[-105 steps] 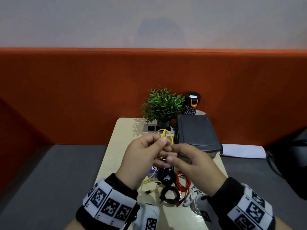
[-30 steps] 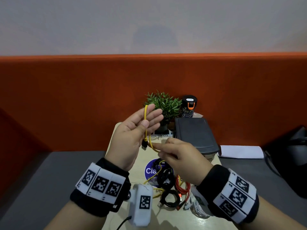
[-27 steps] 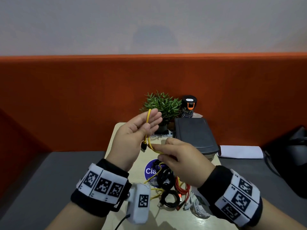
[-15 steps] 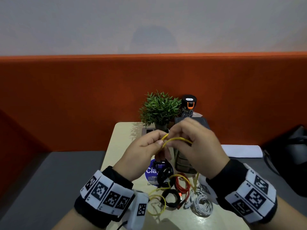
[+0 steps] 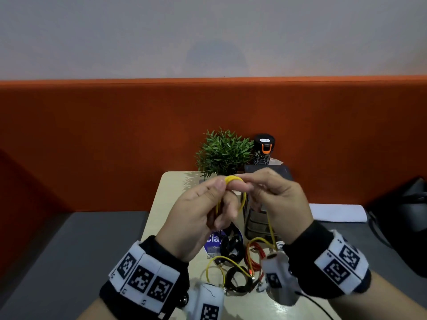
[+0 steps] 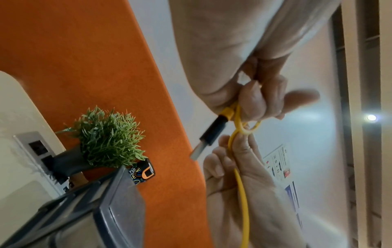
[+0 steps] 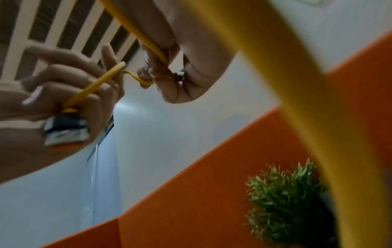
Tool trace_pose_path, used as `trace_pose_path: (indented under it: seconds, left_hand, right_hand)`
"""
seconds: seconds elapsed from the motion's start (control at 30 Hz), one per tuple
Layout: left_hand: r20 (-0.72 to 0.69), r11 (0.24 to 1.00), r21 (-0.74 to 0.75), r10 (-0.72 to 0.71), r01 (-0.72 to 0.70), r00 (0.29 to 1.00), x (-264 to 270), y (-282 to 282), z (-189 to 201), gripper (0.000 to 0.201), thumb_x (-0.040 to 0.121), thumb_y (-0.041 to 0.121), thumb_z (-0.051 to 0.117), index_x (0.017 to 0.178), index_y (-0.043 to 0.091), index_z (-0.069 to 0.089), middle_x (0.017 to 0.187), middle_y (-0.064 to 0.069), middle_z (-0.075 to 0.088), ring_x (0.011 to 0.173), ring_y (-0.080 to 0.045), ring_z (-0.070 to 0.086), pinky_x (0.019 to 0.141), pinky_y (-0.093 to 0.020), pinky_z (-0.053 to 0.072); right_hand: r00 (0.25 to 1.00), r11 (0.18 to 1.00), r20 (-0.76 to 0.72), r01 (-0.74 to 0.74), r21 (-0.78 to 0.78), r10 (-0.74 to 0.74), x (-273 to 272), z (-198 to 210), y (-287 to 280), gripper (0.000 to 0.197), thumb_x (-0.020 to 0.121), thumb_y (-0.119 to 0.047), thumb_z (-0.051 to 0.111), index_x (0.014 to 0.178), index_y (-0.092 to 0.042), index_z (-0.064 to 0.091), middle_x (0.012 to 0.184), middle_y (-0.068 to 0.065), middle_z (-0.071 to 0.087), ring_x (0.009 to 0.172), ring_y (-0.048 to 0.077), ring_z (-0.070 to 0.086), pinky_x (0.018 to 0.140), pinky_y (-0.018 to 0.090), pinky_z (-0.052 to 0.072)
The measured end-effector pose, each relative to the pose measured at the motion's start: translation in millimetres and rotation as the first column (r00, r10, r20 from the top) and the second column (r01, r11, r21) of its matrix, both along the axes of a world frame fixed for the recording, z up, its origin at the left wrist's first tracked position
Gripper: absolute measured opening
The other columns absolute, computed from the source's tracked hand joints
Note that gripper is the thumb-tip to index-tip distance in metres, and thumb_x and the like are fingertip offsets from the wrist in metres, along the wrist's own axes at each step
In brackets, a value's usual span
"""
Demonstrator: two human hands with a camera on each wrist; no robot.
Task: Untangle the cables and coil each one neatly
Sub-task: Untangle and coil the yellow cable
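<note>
I hold a yellow cable [image 5: 233, 180] in the air over the table with both hands. My left hand [image 5: 225, 195] grips small loops of it, and its black USB plug [image 6: 212, 134] sticks out below the fingers. My right hand [image 5: 248, 183] pinches the same cable beside the loop. The rest of the cable hangs from the right hand to the table, where a loose loop lies [image 5: 215, 262]. Two coiled black cables [image 5: 231, 243] and a red cable [image 5: 254, 257] lie below. A white cable [image 5: 280, 244] is mostly hidden by my right wrist.
At the back of the beige table [image 5: 168, 197] stand a potted plant [image 5: 225, 153], a black bottle with an orange clip [image 5: 264, 148] and a dark grey lidded box [image 5: 254, 225]. A blue round sticker [image 5: 213, 240] lies under the cables. An orange partition runs behind.
The left hand, spread with the cable over its fingers a second ago, now curls round the loops. The right hand has come up beside it, lifting more cable off the table.
</note>
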State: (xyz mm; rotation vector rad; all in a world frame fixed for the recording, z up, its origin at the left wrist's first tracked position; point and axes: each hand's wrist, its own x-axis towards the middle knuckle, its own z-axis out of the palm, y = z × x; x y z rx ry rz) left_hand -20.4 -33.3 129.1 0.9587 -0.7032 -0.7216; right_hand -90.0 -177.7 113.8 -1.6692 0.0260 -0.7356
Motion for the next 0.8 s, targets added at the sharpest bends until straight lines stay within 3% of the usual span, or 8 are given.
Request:
trace_pose_path:
  seconds: [0.07, 0.17, 0.33, 0.43, 0.53, 0.6, 0.67, 0.8]
  left_hand:
    - [-0.042, 0.998, -0.036, 0.041, -0.043, 0.998, 1, 2, 3, 0.032, 0.091, 0.029, 0.045, 0.087, 0.011, 0.071, 0.057, -0.004, 0.058, 0.041, -0.009, 0.034, 0.044, -0.019, 0.028]
    - [-0.107, 0.991, -0.031, 0.123, -0.127, 0.987, 3, 2, 3, 0.033, 0.09, 0.027, 0.041, 0.092, 0.007, 0.068, 0.06, -0.004, 0.059, 0.041, -0.011, 0.038, 0.043, -0.02, 0.032]
    - [-0.093, 0.986, -0.059, 0.15, -0.156, 0.984, 4, 2, 7, 0.037, 0.089, 0.026, 0.036, 0.107, 0.002, 0.058, 0.076, -0.008, 0.071, 0.055, -0.016, 0.062, 0.055, -0.022, 0.051]
    - [0.045, 0.982, -0.014, 0.188, -0.188, 0.981, 6, 3, 6, 0.039, 0.09, 0.028, 0.035, 0.112, 0.004, 0.057, 0.095, -0.013, 0.073, 0.083, -0.024, 0.071, 0.077, -0.031, 0.052]
    - [0.232, 0.969, 0.023, 0.235, -0.247, 0.944, 7, 5, 2, 0.035, 0.095, 0.027, 0.034, 0.116, 0.007, 0.055, 0.103, -0.009, 0.073, 0.099, -0.022, 0.069, 0.082, -0.024, 0.052]
    - [0.414, 0.949, 0.049, 0.265, -0.312, 0.871, 10, 5, -3, 0.031, 0.1, 0.025, 0.035, 0.118, 0.009, 0.054, 0.105, -0.003, 0.072, 0.104, -0.016, 0.067, 0.085, -0.019, 0.049]
    - [0.554, 0.92, 0.11, 0.257, -0.376, 0.792, 16, 7, -9, 0.03, 0.099, 0.026, 0.037, 0.118, 0.012, 0.056, 0.102, 0.003, 0.073, 0.103, -0.007, 0.066, 0.087, -0.014, 0.046]
    - [0.749, 0.839, 0.248, 0.151, -0.484, 0.645, 25, 10, -25, 0.031, 0.094, 0.037, 0.037, 0.116, 0.028, 0.058, 0.084, 0.017, 0.067, 0.086, 0.002, 0.063, 0.073, -0.015, 0.044]
  right_hand:
    - [0.998, 0.997, -0.017, -0.058, 0.044, 0.058, 0, -3, 9, 0.028, 0.084, -0.009, 0.06, 0.1, -0.027, 0.073, 0.075, -0.001, 0.052, 0.049, 0.013, 0.045, 0.049, 0.021, 0.041]
    - [0.995, 0.988, -0.074, -0.082, -0.13, 0.072, 0, -7, 12, 0.038, 0.089, -0.004, 0.056, 0.111, -0.035, 0.063, 0.082, -0.011, 0.053, 0.053, 0.009, 0.051, 0.058, 0.018, 0.044]
    - [0.96, 0.946, -0.274, -0.144, -0.29, 0.062, 0, -14, 18, 0.035, 0.093, -0.009, 0.053, 0.098, -0.044, 0.06, 0.09, -0.005, 0.063, 0.073, 0.019, 0.061, 0.071, 0.028, 0.053]
    - [0.882, 0.934, -0.458, -0.254, -0.252, 0.116, -1, -11, 23, 0.023, 0.095, -0.019, 0.054, 0.102, -0.04, 0.057, 0.077, -0.001, 0.067, 0.071, 0.017, 0.065, 0.078, 0.038, 0.053]
    - [0.782, 0.869, -0.61, -0.385, -0.312, 0.127, -5, -10, 22, 0.048, 0.094, -0.033, 0.055, 0.127, -0.06, 0.033, 0.08, 0.001, 0.065, 0.068, 0.011, 0.062, 0.074, 0.035, 0.052]
    - [0.736, 0.856, -0.66, -0.43, -0.286, 0.149, -8, -12, 23, 0.056, 0.094, -0.036, 0.052, 0.125, -0.072, 0.022, 0.089, 0.004, 0.065, 0.077, 0.016, 0.063, 0.077, 0.036, 0.053]
    - [0.769, 0.879, -0.617, -0.4, -0.261, 0.166, -10, -12, 26, 0.037, 0.095, -0.035, 0.051, 0.116, -0.065, 0.042, 0.099, 0.008, 0.066, 0.089, 0.022, 0.064, 0.083, 0.039, 0.055]
    - [0.87, 0.9, -0.479, -0.299, -0.318, 0.12, -13, -3, 22, 0.013, 0.088, -0.029, 0.064, 0.087, -0.042, 0.061, 0.081, 0.003, 0.066, 0.065, 0.014, 0.055, 0.065, 0.029, 0.046]
